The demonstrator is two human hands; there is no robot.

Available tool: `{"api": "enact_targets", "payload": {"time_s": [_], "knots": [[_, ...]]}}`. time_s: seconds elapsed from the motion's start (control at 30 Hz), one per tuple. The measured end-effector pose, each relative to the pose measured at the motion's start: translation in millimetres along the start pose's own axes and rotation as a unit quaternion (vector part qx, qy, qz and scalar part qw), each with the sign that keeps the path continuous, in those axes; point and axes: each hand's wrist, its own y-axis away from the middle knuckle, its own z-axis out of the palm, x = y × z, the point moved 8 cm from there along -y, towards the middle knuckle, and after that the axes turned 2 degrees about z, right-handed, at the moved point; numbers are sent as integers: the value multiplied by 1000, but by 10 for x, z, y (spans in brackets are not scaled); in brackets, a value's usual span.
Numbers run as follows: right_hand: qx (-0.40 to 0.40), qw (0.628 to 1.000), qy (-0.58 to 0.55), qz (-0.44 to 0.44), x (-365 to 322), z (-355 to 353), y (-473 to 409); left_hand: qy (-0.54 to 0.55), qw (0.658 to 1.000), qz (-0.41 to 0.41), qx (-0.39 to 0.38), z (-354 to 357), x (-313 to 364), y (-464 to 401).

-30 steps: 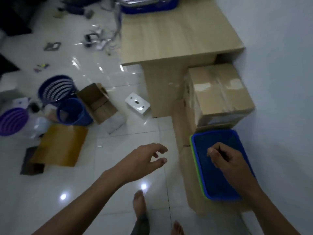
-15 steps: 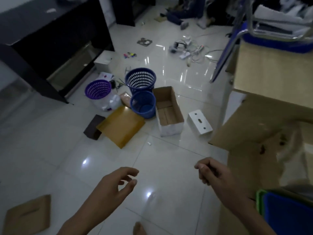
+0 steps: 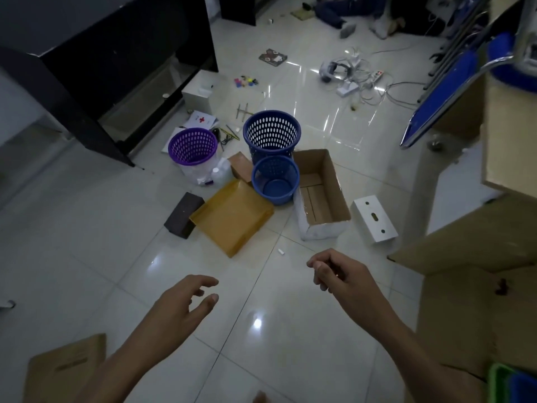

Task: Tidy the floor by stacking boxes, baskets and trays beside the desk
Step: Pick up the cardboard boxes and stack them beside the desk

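Note:
Clutter lies on the white tiled floor ahead: a yellow tray (image 3: 232, 217), an open cardboard box (image 3: 321, 196), a small blue basket (image 3: 275, 179), a taller dark blue basket (image 3: 271, 134), a purple basket (image 3: 193, 146), a white box (image 3: 374, 219) and a dark box (image 3: 183, 210). My left hand (image 3: 186, 301) hovers over bare tiles with loosely spread fingers, holding nothing. My right hand (image 3: 338, 271) hangs beside it, fingers loosely curled, empty. At the bottom right, stacked blue and green trays (image 3: 511, 383) sit on cardboard boxes (image 3: 476, 309) beside the wooden desk (image 3: 508, 126).
A black cabinet (image 3: 96, 65) fills the upper left. Cables and a power strip (image 3: 360, 77) sprawl at the back. A blue chair (image 3: 441, 94) leans by the desk. Flat cardboard (image 3: 65, 369) lies at the bottom left. My bare foot (image 3: 261, 398) shows at the bottom edge.
My view has swung left from the stacked trays and boxes by the desk to the cluttered floor. My right hand came off the blue tray; both hands now hang empty over the tiles.

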Motion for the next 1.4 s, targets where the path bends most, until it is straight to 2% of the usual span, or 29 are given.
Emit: {"api": "enact_targets", "payload": {"time_s": [0.2,0.37,0.67,0.83,1.2,1.4], "knots": [[22,998,-20,51,427,-150,-209,-10,999,2,-33,64,-105,-490],[76,989,-59,112,977,-512,-430,-20,998,3,-60,253,-51,-1144],[231,944,-102,212,2093,-1380,-1194,-61,991,33,-114,767,491,-2926],[274,919,-113,260,2573,-1758,-1674,-85,987,61,-123,988,969,-3943],[349,875,-175,286,2864,-2166,-2489,-150,964,155,-154,1358,1768,-5690],[397,844,-204,297,3203,-2178,-3101,-175,950,193,-174,1723,1863,-6710]]}}
